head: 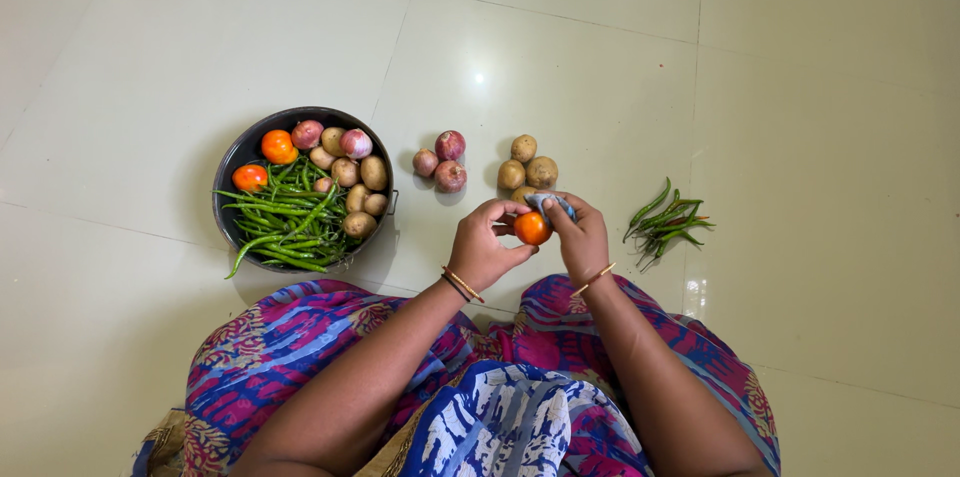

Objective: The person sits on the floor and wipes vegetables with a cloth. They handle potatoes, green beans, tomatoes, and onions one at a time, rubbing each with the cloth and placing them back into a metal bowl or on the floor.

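Both hands are gripping one tomato (pixel 532 228).
The left hand (pixel 485 245) is curling its fingers around it; the right hand (pixel 580 237) is pinching a half-hidden grey cloth (pixel 549 203) just above.

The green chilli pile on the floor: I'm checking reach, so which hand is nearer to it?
Right. The right hand is just left of the chilli pile; the left hand is farther, beyond the tomato.

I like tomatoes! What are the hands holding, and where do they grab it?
Both hands hold a tomato: left hand fingers on its left side, right hand on its right, with a small cloth.
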